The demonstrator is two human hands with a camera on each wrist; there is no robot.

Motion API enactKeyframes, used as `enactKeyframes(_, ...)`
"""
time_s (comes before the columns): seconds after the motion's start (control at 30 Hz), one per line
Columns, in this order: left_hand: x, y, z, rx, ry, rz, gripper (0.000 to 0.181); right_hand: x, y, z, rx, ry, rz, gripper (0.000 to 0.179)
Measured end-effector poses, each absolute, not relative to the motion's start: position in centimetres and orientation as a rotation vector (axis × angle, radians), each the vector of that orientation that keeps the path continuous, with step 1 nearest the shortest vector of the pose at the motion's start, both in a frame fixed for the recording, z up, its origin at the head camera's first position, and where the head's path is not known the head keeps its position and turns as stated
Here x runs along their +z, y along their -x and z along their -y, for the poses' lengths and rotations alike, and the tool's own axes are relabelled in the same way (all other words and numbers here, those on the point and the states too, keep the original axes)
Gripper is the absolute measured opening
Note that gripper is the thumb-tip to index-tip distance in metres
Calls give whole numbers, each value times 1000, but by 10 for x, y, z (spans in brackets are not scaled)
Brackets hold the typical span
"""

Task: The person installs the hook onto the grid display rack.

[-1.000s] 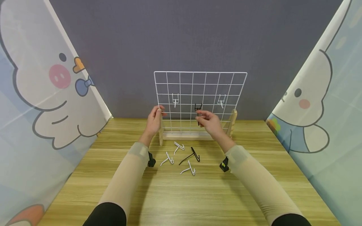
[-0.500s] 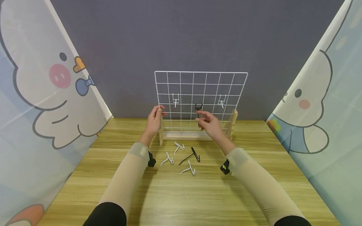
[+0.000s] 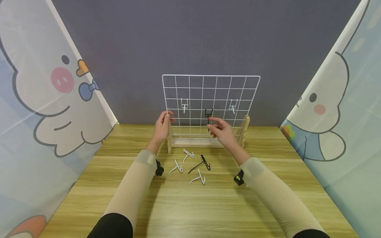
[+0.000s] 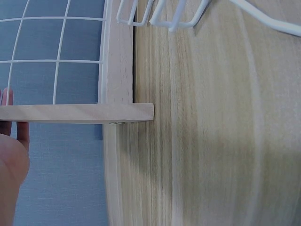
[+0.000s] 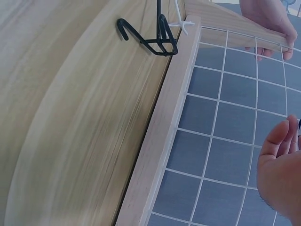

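A white wire grid panel (image 3: 196, 99) stands upright in a wooden stand (image 3: 196, 144). My left hand (image 3: 162, 127) grips the stand's left post, thumb in front and fingers behind the grid's edge. On the grid's middle hangs a black hook (image 3: 208, 115), its prong pointing down toward me. Beside that prong is my right hand (image 3: 223, 132), thumb and index finger apart, fingertips right at it. Two white hooks hang higher: a left hook (image 3: 185, 106) and a right hook (image 3: 233, 107). The right wrist view catches only a sliver of black at my right fingertips (image 5: 292, 123).
Several loose hooks lie on the wooden table (image 3: 190, 208) before the stand: a black hook (image 3: 204, 161), a far white hook (image 3: 188, 154), a left white hook (image 3: 177, 167) and a near white hook (image 3: 200, 177). A grey panel (image 3: 208, 39) rises behind.
My right hand has shifted slightly right, and more of the black hook's prong shows beside its fingertips. The hook stays on the grid. My left hand keeps its place on the post.
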State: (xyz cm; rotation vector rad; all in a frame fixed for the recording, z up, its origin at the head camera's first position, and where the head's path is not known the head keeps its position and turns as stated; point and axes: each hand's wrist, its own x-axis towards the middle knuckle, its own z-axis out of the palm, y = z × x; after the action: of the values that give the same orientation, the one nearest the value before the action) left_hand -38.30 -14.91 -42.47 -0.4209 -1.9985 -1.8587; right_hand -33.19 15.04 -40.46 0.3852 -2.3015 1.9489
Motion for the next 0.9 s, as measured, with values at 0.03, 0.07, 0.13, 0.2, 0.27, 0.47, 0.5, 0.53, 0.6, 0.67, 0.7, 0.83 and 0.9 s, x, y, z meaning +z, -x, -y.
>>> enactKeyframes(0.03,-425,383,149,-1859,421,2000,31,-405,331,-151,1944,-390,2305,46)
enactKeyframes(0.07,-425,383,149,-1858,419,2004,31,-405,331,-151,1940,-397,2308,46)
enactKeyframes(0.13,-425,383,150,-1854,413,2009,31,-405,329,-152,1935,-409,2313,46)
enactKeyframes(0.2,-425,383,150,-1855,409,2011,32,-405,327,-152,1932,-417,2315,45)
enactKeyframes(0.27,-425,384,151,-1856,408,2013,31,-405,325,-153,1924,-427,2316,46)
enactKeyframes(0.47,-426,385,151,-1870,418,2013,31,-407,317,-158,1936,-454,2316,51)
enactKeyframes(0.5,-426,385,151,-1871,420,2013,31,-407,315,-159,1946,-449,2318,52)
enactKeyframes(0.53,-426,385,150,-1871,422,2012,31,-409,314,-160,1948,-449,2321,54)
enactKeyframes(0.6,-425,385,150,-1866,425,2014,32,-411,312,-163,1950,-445,2330,55)
enactKeyframes(0.67,-425,384,150,-1854,421,2019,31,-413,310,-165,1941,-445,2351,55)
enactKeyframes(0.7,-424,384,150,-1850,417,2020,31,-415,309,-166,1941,-447,2361,55)
enactKeyframes(0.83,-424,383,150,-1842,406,2025,31,-421,304,-171,1936,-457,2406,54)
enactKeyframes(0.9,-424,383,150,-1839,406,2027,32,-424,300,-173,1937,-451,2431,54)
